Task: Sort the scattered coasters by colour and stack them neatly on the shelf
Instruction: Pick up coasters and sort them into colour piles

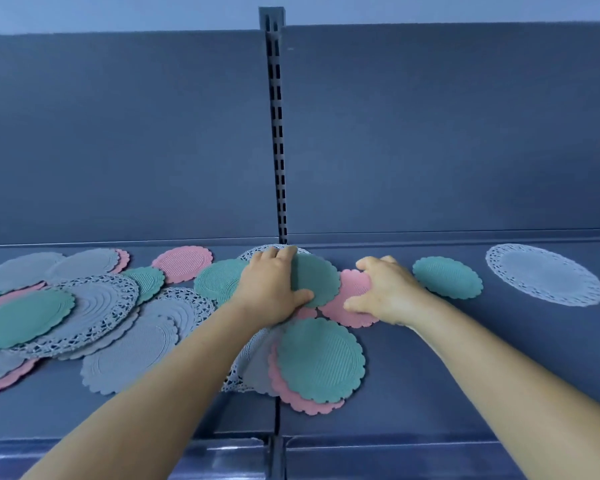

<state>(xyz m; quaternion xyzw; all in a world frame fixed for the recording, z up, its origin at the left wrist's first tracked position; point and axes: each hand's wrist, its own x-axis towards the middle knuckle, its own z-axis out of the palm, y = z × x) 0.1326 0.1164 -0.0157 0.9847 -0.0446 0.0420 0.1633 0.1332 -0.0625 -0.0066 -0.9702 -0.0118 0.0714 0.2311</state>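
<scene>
Round scalloped coasters in green, pink and grey lie scattered over the shelf (465, 358). My left hand (269, 289) grips a green coaster (317, 278) at the shelf's middle, thumb under its near edge and fingers over its far edge. Beside it, my right hand (385, 292) holds a pink coaster (352, 299) with curled fingers. A green coaster on a pink one (321, 360) lies just in front of both hands. Another green coaster (447, 277) lies alone to the right of my right hand.
A white lace doily (544, 273) lies alone at the far right. A heap of grey, green and pink coasters (84, 306) covers the left half. A slotted upright (278, 133) splits the blue back panel, and the shelf's front lip (395, 441) runs below my forearms.
</scene>
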